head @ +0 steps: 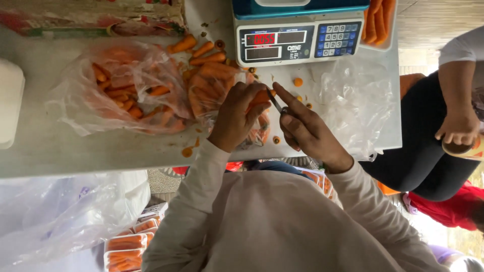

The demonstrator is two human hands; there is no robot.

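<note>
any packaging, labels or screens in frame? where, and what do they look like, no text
Scale: top centre of table, white body, dark screen with red digits, blue keypad.
Clear bag: left of the left hand, crumpled, full of carrots.
Empty clear bag: right of the right hand.
White tray: top right, holding carrots.
Trays of carrots: bottom left, stacked.
</note>
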